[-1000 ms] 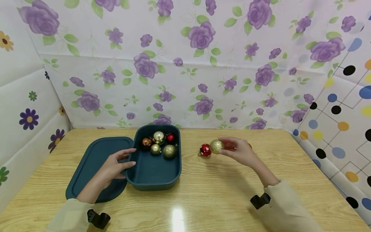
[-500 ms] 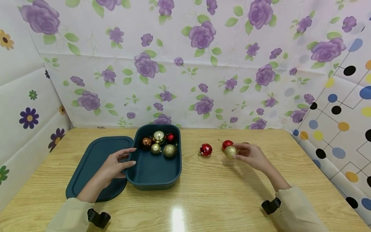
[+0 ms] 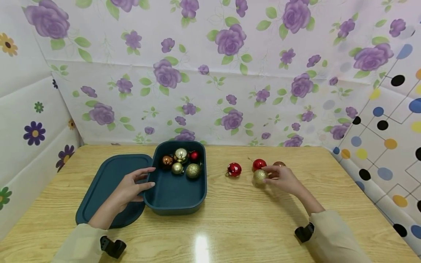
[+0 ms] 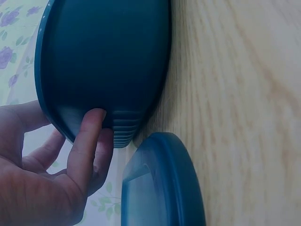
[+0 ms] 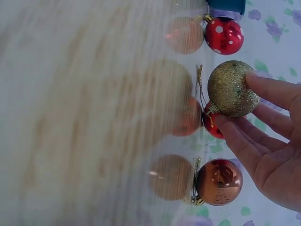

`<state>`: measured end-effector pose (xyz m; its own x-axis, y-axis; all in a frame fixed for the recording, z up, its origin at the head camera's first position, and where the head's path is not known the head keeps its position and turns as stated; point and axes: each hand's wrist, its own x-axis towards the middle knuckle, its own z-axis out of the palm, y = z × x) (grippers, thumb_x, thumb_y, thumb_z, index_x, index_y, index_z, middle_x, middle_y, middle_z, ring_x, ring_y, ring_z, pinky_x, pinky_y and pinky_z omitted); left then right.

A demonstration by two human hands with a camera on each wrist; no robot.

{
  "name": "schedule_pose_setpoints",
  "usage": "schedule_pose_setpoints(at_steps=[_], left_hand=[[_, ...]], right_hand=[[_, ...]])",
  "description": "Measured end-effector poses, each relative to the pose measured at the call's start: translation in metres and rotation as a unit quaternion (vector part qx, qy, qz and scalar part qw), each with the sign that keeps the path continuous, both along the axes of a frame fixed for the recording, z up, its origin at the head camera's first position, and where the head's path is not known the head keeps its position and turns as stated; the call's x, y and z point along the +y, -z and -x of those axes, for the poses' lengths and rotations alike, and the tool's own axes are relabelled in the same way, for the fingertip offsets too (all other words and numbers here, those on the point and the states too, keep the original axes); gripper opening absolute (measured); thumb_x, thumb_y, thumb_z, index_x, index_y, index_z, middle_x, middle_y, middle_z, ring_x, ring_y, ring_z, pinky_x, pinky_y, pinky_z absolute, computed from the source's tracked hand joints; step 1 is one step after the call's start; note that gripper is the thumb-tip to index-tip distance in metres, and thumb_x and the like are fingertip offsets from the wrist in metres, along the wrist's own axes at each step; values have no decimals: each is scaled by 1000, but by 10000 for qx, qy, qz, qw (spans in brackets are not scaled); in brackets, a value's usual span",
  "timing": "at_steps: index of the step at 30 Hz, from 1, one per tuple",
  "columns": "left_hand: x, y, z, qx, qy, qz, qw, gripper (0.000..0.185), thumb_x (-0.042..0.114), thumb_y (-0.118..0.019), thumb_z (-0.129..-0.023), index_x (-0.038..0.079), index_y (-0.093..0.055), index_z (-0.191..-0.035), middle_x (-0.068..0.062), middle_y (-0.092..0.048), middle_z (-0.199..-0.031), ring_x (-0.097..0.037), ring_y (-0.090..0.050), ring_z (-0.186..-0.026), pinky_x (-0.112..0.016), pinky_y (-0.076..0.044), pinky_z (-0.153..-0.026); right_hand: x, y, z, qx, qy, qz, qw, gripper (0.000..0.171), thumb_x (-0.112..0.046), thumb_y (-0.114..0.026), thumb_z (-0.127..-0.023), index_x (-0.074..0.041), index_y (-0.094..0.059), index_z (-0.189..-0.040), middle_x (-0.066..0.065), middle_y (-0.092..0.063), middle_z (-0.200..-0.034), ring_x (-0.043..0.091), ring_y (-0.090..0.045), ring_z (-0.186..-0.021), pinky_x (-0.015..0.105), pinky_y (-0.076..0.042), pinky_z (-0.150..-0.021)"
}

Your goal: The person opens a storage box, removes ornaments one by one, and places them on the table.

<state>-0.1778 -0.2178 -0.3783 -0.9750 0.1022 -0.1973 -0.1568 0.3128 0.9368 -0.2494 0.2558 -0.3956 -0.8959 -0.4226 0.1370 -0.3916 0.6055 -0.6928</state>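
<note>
The right hand [image 3: 283, 179] grip pinches a sparkly gold ball [image 3: 260, 177]; a red ball [image 3: 259, 164] sits at its 12 o'clock. At 9 o'clock, the left hand [image 3: 129, 188] grip holds a blue box [image 3: 177, 210].

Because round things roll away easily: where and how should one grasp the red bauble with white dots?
Probably pinch the dotted red bauble across its round middle, from above: it lies apart from the plain red bauble, and its cap sits low toward the box, leaving the top free.
</note>
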Motion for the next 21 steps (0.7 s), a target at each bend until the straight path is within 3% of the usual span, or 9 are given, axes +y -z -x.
schedule_pose_setpoints(at_steps=[6, 21], left_hand=[[-1, 0, 0, 20, 9, 21, 10000, 58, 19, -60, -89, 10, -35, -141, -29, -20, -143, -45, -38, -122, -46, -51, -77], [-1, 0, 0, -14, -8, 60, 10000, 59, 21, -61, -89, 10, -35, -141, -29, -22, -143, -44, -43, -118, -45, -52, -76]], right_hand=[[-4, 0, 1, -49, -23, -364, 9993, 42, -8, -67, -83, 9, -54, -119, 24, -59, -108, 33, -62, -91, 31, -53, -72], [-5, -1, 3, 64, -97, -542, 9985, 43, -8, -67, -82, 10, -54, -119, 24, -60, -106, 32, -64, -88, 31, -54, -69]])
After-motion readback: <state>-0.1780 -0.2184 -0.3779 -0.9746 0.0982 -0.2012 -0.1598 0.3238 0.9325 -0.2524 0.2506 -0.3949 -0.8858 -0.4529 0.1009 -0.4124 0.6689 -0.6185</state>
